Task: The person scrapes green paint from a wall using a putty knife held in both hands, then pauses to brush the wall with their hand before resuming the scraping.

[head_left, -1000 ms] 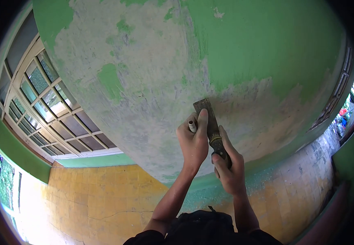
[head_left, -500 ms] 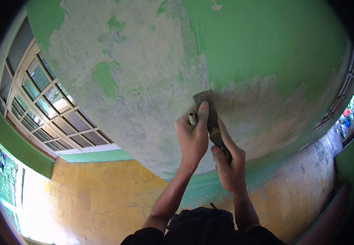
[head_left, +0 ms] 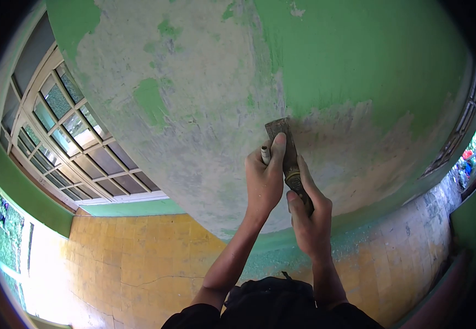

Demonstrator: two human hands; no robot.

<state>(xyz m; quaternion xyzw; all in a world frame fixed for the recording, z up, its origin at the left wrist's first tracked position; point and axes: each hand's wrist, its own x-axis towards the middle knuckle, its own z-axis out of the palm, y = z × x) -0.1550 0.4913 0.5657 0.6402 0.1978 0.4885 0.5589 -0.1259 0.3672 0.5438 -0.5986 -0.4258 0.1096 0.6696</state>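
Observation:
A worn scraper (head_left: 290,156) lies with its flat blade edge against the wall (head_left: 216,148), just below the green paint. My right hand (head_left: 313,225) is closed around its dark handle, index finger stretched along it. My left hand (head_left: 264,186) presses its thumb on the blade, with its other fingers curled and partly hidden behind. Between those fingers sticks out a short whitish stick (head_left: 265,154), perhaps a cigarette. Around the blade the wall is bare and grey-white, with a patch of green paint (head_left: 150,101) to the left and a large painted area (head_left: 358,60) above right.
A paned window (head_left: 79,129) with a pale frame is on the left. Yellow floor tiles (head_left: 145,257) lie below, with a teal strip (head_left: 282,257) along the wall's foot. Bright openings show at the far left and right. A dark bag or garment (head_left: 271,299) is at my chest.
The scraper and both hands have shifted slightly up and right in view, while the wall and window also shift a little right. Both hands keep their hold.

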